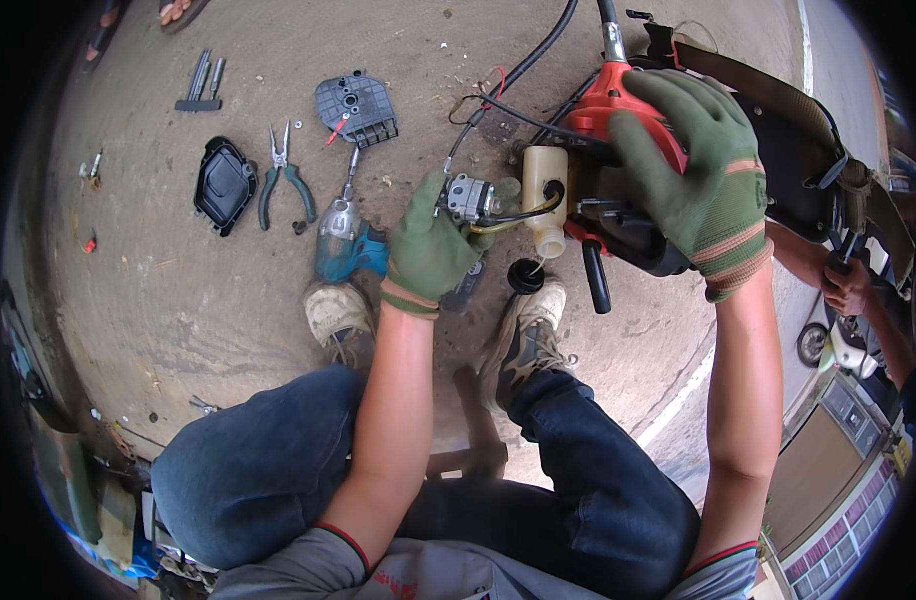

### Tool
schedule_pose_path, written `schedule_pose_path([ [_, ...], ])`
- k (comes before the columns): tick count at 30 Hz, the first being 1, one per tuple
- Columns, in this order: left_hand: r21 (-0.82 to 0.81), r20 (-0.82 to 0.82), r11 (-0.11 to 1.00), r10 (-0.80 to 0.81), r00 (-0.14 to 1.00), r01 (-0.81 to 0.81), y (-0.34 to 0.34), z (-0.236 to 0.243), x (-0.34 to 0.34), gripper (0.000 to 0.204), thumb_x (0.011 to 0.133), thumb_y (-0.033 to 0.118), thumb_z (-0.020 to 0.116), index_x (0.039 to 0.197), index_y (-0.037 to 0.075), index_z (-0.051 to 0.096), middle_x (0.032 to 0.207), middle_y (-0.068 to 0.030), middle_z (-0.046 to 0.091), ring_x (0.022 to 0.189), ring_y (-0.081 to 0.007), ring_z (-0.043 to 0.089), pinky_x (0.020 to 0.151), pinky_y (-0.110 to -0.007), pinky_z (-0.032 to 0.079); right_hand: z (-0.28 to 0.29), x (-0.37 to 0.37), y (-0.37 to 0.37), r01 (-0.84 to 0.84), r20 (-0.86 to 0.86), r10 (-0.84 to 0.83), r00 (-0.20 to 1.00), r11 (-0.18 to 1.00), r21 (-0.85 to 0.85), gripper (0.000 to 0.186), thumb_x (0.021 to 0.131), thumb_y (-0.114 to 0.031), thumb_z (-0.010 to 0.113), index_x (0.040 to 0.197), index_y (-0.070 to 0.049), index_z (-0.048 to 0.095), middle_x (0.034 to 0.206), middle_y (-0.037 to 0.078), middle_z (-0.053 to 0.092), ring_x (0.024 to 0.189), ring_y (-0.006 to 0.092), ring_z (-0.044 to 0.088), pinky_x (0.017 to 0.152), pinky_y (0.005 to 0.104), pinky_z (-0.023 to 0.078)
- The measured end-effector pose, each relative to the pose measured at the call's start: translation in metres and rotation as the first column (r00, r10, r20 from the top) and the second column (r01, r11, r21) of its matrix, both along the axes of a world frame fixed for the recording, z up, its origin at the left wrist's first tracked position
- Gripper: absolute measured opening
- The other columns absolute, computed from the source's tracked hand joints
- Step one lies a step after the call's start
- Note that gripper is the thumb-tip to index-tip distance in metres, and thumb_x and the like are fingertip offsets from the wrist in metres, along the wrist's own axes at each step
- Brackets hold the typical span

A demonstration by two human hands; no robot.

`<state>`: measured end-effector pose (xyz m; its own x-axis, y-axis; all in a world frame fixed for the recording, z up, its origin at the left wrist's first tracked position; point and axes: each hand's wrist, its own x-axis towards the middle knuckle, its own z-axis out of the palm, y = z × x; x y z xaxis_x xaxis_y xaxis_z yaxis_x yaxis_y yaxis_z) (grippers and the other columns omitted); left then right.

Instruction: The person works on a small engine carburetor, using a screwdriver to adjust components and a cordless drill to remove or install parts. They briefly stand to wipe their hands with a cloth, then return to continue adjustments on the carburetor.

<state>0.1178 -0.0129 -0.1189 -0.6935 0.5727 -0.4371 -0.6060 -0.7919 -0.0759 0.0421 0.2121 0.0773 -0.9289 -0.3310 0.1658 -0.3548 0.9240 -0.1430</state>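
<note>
My left hand (423,255), in a green knit glove, grips a small metal carburetor (467,199) between thumb and fingers. A black cable runs up from it, and fuel hoses (523,215) lead to a cream plastic fuel tank (545,180). The tank's neck is uncapped, and its black cap (525,276) hangs just below. At the red engine housing (603,100), my gloved right hand (693,150) rests over the far right side, thumb and fingers apart. How firmly its fingertips touch the housing is hidden.
Left of me lie a blue cordless driver (343,243), pliers (283,180), a black cover (225,185), a grey plastic part (355,108) and hex keys (200,88). A harness strap (758,75) lies at right. Another person's hand (848,288) is near the right edge.
</note>
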Motion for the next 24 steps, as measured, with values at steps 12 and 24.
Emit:
schedule_pose_path([
  [12, -0.161, -0.207, 0.985, 0.032, 0.978, -0.067, -0.014, -0.003, -0.004, 0.051, 0.109, 0.037, 0.047, 0.146, 0.002, 0.049, 0.122, -0.0164, 0.070, 0.104, -0.0266, 0.071, 0.088, -0.042, 0.061, -0.038, -0.007, -0.062, -0.334, 0.669, 0.094, 0.738, 0.912, 0.240, 0.021, 0.081, -0.031, 0.078, 0.095, -0.017, 0.078, 0.093, 0.008, 0.074, 0.097, 0.0293, 0.067, 0.091, 0.0421, 0.049],
  [24, -0.148, -0.260, 0.986, 0.037, 0.965, -0.077, -0.004, -0.001, -0.008, 0.049, 0.109, 0.036, 0.048, 0.144, 0.002, 0.052, 0.124, -0.0136, 0.068, 0.110, -0.0226, 0.069, 0.097, -0.041, 0.056, -0.054, -0.016, -0.062, -0.238, 0.756, 0.126, 0.643, 0.971, 0.040, 0.019, 0.088, -0.029, 0.071, 0.091, -0.011, 0.077, 0.082, 0.014, 0.072, 0.085, 0.0345, 0.069, 0.080, 0.0446, 0.052],
])
